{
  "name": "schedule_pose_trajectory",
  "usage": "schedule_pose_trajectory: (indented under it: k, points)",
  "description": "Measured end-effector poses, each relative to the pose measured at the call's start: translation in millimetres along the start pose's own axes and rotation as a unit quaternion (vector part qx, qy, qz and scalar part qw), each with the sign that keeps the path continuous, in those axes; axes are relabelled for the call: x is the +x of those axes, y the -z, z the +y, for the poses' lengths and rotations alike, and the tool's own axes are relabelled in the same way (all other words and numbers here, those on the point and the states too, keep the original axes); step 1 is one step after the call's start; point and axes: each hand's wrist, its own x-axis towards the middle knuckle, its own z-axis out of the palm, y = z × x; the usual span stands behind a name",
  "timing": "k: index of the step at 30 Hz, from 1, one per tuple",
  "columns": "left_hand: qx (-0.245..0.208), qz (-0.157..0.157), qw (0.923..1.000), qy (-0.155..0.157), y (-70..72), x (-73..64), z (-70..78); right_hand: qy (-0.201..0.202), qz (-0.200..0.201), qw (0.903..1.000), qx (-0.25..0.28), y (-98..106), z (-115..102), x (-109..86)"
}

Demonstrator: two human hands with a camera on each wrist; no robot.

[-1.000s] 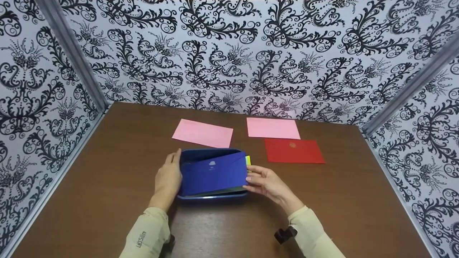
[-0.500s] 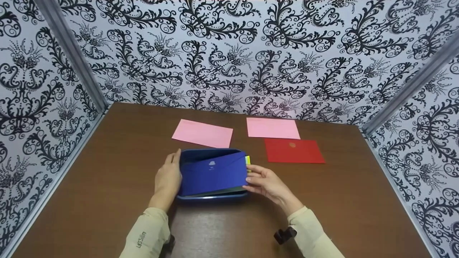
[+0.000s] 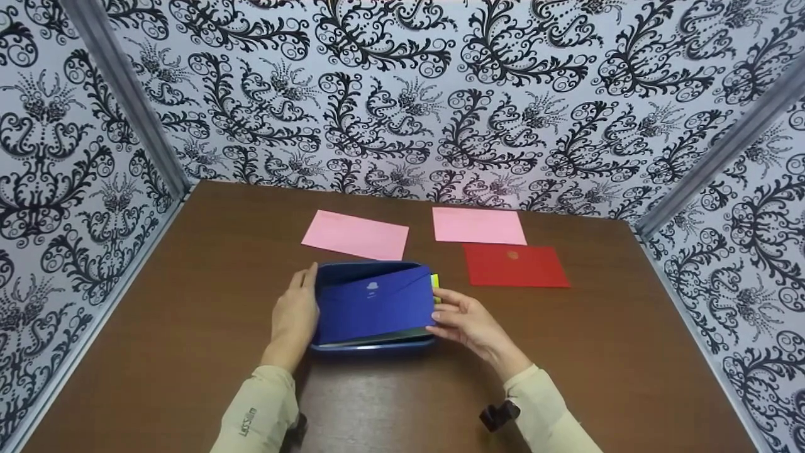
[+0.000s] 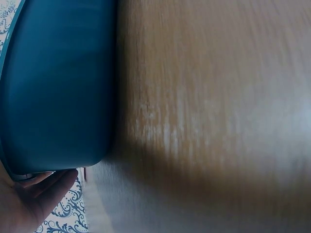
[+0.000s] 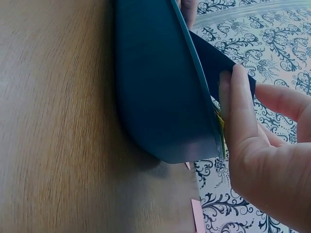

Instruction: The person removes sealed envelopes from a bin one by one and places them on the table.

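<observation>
A dark blue plastic bin (image 3: 371, 345) stands on the table, with a blue envelope (image 3: 377, 308) lying tilted in its mouth. My left hand (image 3: 295, 319) rests against the bin's left end; in the left wrist view its fingers (image 4: 56, 191) lie fairly straight along the outer wall. On the other side, my right hand (image 3: 471, 324) pinches the envelope's right edge, which sticks up above the rim in the right wrist view. Beneath the envelope, a dark green edge (image 3: 402, 336) shows, and a yellow piece (image 3: 435, 280) peeks out at the right rim. The bin's other contents are hidden.
Behind the bin lies a pink envelope (image 3: 356, 234). Another pink envelope (image 3: 479, 225) is at the back right, touching or nearly touching a red envelope (image 3: 517, 265) with a gold emblem. Patterned walls (image 3: 402, 107) enclose the brown table (image 3: 157, 302) at the back and sides.
</observation>
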Motion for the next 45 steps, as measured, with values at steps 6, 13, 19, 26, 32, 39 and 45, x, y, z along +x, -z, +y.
schedule_pose_trajectory:
  k: [6, 13, 19, 26, 32, 39, 45]
  points:
    - [0.004, -0.005, 1.0, 0.0, 1.5, -1.2, 0.9, 0.011, 0.002, 0.9999, -0.001, 0, 0, -2.1]
    - [0.006, -0.014, 0.9999, 0.006, 1.7, -0.7, 0.9, 0.009, 0.016, 0.9998, -0.002, 1, -1, -3.8]
    - [0.004, -0.022, 0.9997, 0.012, 2.1, 0.2, 0.8, 0.01, 0.025, 0.9996, -0.001, 3, -3, -5.2]
    - [0.001, -0.033, 0.9992, 0.021, 2.2, 1.2, 1.1, 0.013, 0.037, 0.9992, -0.001, 6, -5, -7.0]
    - [-0.002, -0.032, 0.9993, 0.018, 2.3, 0.5, 1.4, 0.016, 0.042, 0.999, -0.005, 10, -7, -8.5]
    - [-0.006, -0.027, 0.9995, 0.017, 2.1, 0.4, 0.3, 0.018, 0.057, 0.9982, -0.007, 14, -8, -11.5]
    - [-0.009, -0.024, 0.9994, 0.022, 0.7, 1.3, -0.2, 0.016, 0.071, 0.9973, 0.007, 17, -9, -12.6]
